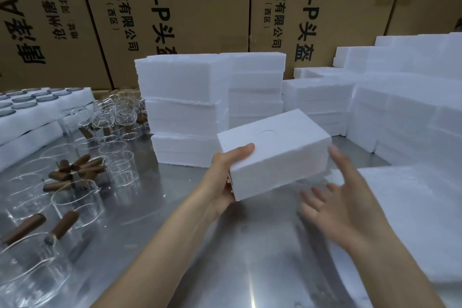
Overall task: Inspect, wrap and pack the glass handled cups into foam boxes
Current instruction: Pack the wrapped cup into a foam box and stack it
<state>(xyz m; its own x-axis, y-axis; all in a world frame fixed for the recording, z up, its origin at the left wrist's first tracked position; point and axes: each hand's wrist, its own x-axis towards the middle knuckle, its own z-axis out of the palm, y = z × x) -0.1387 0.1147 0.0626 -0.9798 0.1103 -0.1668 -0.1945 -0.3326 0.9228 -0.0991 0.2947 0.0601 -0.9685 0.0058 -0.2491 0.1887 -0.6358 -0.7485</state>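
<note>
A closed white foam box (277, 150) is held tilted above the steel table (225, 257) at the centre. My left hand (226, 177) grips its near left end, thumb on top. Just right of the box, my right hand (335, 197) hovers with fingers spread, holding nothing; its blurred fingertips are close to the box's right side. Several clear glass cups with brown wooden handles (62, 210) stand and lie on the table at the left.
Stacks of white foam boxes (185, 107) rise behind the held box and along the right (400, 112). A flat foam slab (420, 215) lies at the near right. Foam trays of lids (32, 107) sit far left. Tall cardboard cartons (190, 7) form the back wall.
</note>
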